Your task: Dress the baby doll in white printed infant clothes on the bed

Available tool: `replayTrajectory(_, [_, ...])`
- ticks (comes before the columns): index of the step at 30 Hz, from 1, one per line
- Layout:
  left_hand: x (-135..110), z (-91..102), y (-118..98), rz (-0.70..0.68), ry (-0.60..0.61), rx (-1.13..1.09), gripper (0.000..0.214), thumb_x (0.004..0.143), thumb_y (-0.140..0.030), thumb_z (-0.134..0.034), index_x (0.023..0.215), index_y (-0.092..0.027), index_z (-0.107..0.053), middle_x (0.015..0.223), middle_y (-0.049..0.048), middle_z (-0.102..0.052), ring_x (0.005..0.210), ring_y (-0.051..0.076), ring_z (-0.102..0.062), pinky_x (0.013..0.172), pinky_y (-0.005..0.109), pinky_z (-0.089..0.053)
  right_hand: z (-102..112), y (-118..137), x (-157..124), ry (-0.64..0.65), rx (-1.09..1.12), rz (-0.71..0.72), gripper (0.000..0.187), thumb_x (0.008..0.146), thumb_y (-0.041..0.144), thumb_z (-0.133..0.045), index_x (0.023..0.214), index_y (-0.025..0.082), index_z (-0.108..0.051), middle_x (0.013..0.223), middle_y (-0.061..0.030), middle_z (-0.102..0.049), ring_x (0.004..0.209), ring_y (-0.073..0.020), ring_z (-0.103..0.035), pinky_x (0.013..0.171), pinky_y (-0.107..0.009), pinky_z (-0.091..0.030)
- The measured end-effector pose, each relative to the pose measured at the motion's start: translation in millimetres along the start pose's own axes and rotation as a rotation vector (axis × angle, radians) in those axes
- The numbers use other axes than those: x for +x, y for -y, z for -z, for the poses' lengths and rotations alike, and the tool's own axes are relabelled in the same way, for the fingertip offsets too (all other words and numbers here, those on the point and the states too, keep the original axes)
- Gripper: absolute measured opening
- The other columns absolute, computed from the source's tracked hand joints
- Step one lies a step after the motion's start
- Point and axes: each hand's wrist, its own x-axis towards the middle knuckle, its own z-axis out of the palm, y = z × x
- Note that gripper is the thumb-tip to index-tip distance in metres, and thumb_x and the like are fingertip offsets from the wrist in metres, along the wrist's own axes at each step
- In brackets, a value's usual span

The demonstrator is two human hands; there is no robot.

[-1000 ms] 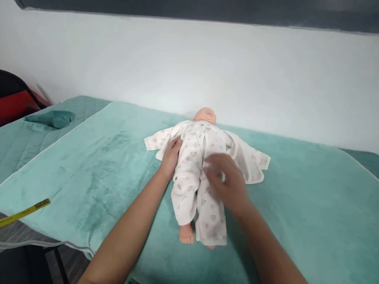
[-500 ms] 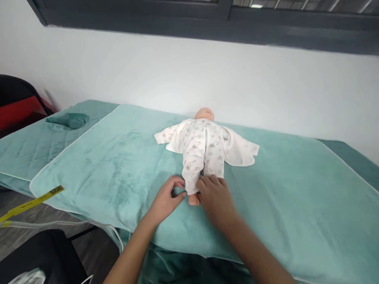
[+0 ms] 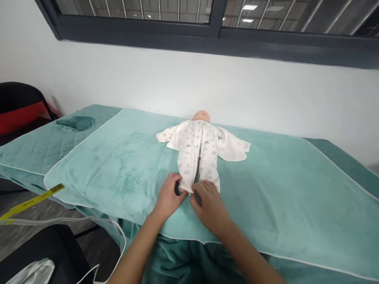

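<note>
Green sheet [image 3: 266,189]: spread beneath the doll and well out to either side of it.
Doll [image 3: 201,115]: face up on the sheet, its head end toward the wall [image 3: 142,83] and its foot end toward the person.
Baby clothes [image 3: 188,154]: printed, over the doll's body and legs, sleeves lying out at both sides of it; whether its arms fill them, I cannot tell.
Cuff [image 3: 188,186]: at the doll's foot end, on the leg to the person's left, drawn to a point between the hands.
Right hand [image 3: 211,207]: half a second ago across the other leg's end; now its thumb and forefinger appear to pinch the cuff's edge.
Left hand [image 3: 168,197]: a second ago at the doll's side; now at its foot end, fingers bent and thumb touching the cuff. Whether it grips cloth or merely steadies it, I cannot tell.
Foot: plain beyond the cuff half a second ago, now mostly hidden.
Meaning: the work seems to have passed from the doll's middle to this one leg end, both hands now on the same bit of cloth.
</note>
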Motion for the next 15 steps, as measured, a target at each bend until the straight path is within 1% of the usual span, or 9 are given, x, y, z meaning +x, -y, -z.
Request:
replayTrajectory(3, [-6.8, 1.0, -0.6, 0.035, -0.044, 0.013, 0.018, 0.077, -0.017, -0.058, 0.093, -0.021, -0.05, 0.088, 0.0019, -0.054, 0.081, 0.018, -0.055, 0.076, 0.033, -0.047, -0.6, 8.3, -8.5, 0.007, 0.001, 0.026, 0.013, 0.088, 0.012, -0.047, 0.082, 0.021, -0.053, 0.08, -0.0027, -0.06, 0.082, -0.02, -0.053, 0.083, -0.036, -0.042])
replayTrajectory(5, [-10.7, 0.1, 0.8, 0.054, -0.074, 0.019, 0.017, 0.079, -0.019, -0.056, 0.095, -0.021, -0.05, 0.087, 0.0013, -0.054, 0.079, 0.017, -0.055, 0.075, 0.032, -0.047, 0.1, 7.6, -12.9, 0.03, 0.003, 0.066, 0.014, 0.089, 0.011, -0.046, 0.086, 0.021, -0.056, 0.084, -0.0034, -0.062, 0.086, -0.021, -0.054, 0.087, -0.039, -0.042])
replayTrajectory(7, [-13.8, -1.3, 3.1, 0.06, -0.088, 0.04, 0.018, 0.081, -0.022, -0.056, 0.099, -0.021, -0.051, 0.089, 0.0021, -0.057, 0.081, 0.018, -0.057, 0.076, 0.033, -0.047, 2.2, 0.6, -18.9, 0.014, 0.035, 0.103, 0.019, 0.09, 0.01, -0.045, 0.098, 0.021, -0.058, 0.096, -0.0051, -0.065, 0.095, -0.0223, -0.056, 0.094, -0.042, -0.042])
replayTrajectory(8, [-15.1, -1.9, 4.3, 0.061, -0.088, 0.057, 0.019, 0.082, -0.023, -0.056, 0.1, -0.021, -0.052, 0.089, 0.0023, -0.057, 0.082, 0.018, -0.057, 0.076, 0.034, -0.047, 3.5, -5.2, -22.8, -0.019, 0.049, 0.105, 0.024, 0.09, 0.009, -0.044, 0.105, 0.022, -0.058, 0.104, -0.0065, -0.065, 0.102, -0.023, -0.056, 0.096, -0.043, -0.042])
replayTrajectory(10, [-17.1, -2.5, 6.5, 0.053, -0.071, 0.084, 0.019, 0.081, -0.025, -0.057, 0.1, -0.021, -0.054, 0.084, 0.0014, -0.057, 0.079, 0.019, -0.057, 0.077, 0.034, -0.047, 5.6, -20.2, -31.5, -0.124, 0.037, 0.038, 0.031, 0.09, 0.008, -0.043, 0.116, 0.021, -0.055, 0.118, -0.0103, -0.061, 0.112, -0.0252, -0.054, 0.098, -0.045, -0.043])
replayTrajectory(12, [-18.6, -2.2, 7.9, 0.031, -0.058, 0.082, 0.022, 0.08, -0.023, -0.058, 0.102, -0.021, -0.056, 0.079, -0.0001, -0.055, 0.077, 0.018, -0.056, 0.078, 0.035, -0.047, 5.9, -36.7, -39.2, -0.202, -0.011, -0.097, 0.032, 0.09, 0.011, -0.045, 0.12, 0.02, -0.054, 0.121, -0.0133, -0.059, 0.113, -0.0278, -0.054, 0.092, -0.047, -0.047])
replayTrajectory(14, [-19.9, -1.0, 8.2, 0.007, -0.049, 0.064, 0.027, 0.079, -0.022, -0.058, 0.106, -0.02, -0.056, 0.077, -0.0005, -0.055, 0.077, 0.018, -0.057, 0.079, 0.035, -0.047, 4.7, -50.6, -43.8, -0.194, -0.036, -0.206, 0.027, 0.091, 0.015, -0.049, 0.116, 0.019, -0.056, 0.113, -0.0132, -0.061, 0.105, -0.0284, -0.057, 0.085, -0.046, -0.049])
replayTrajectory(15, [-20.5, 0.1, 7.9, 0.003, -0.048, 0.057, 0.028, 0.078, -0.023, -0.06, 0.106, -0.02, -0.057, 0.077, -0.0003, -0.055, 0.077, 0.018, -0.057, 0.08, 0.036, -0.047, 4.0, -55.7, -44.8, -0.165, -0.03, -0.227, 0.023, 0.091, 0.017, -0.05, 0.112, 0.02, -0.058, 0.108, -0.012, -0.063, 0.1, -0.0278, -0.059, 0.083, -0.045, -0.05])
